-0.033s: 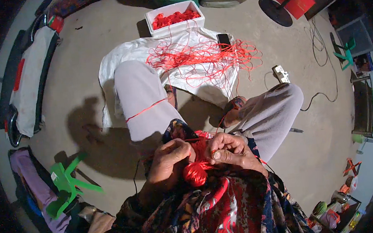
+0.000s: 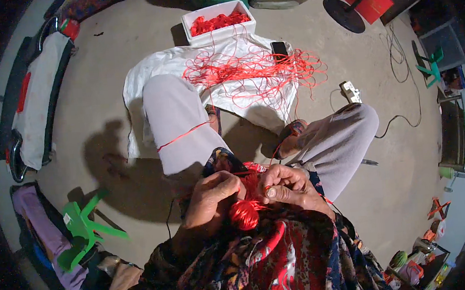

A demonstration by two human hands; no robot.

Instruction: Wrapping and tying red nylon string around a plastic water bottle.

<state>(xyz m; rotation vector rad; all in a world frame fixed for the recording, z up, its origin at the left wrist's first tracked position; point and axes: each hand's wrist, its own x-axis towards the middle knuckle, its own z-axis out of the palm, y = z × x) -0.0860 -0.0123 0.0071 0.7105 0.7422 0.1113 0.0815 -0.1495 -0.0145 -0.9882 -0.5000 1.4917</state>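
Observation:
Both my hands are close together over my lap, with red cord between them. My left hand (image 2: 213, 198) is closed in a pinch; the cord runs at its fingertips, which are partly hidden. Thumb and forefinger of my right hand (image 2: 291, 188) press together on a short bit of red cord (image 2: 268, 188). Between the hands, just below the fingers, hangs a round, shiny red ball of wound strands (image 2: 244, 215). More red strands lie behind it on my lap. One strand crosses my left trouser leg (image 2: 180, 127).
Ahead, loose red cord (image 2: 227, 72) spreads in tangled loops over a white sheet (image 2: 151, 64), beside a black phone (image 2: 279, 50). Behind stands a white foam box (image 2: 219, 36) holding red material. A power strip (image 2: 350, 92) lies right; a green stool (image 2: 82, 231) is at left.
The red ball has shifted very slightly to the right. Both hands keep nearly the same place and the same pinch.

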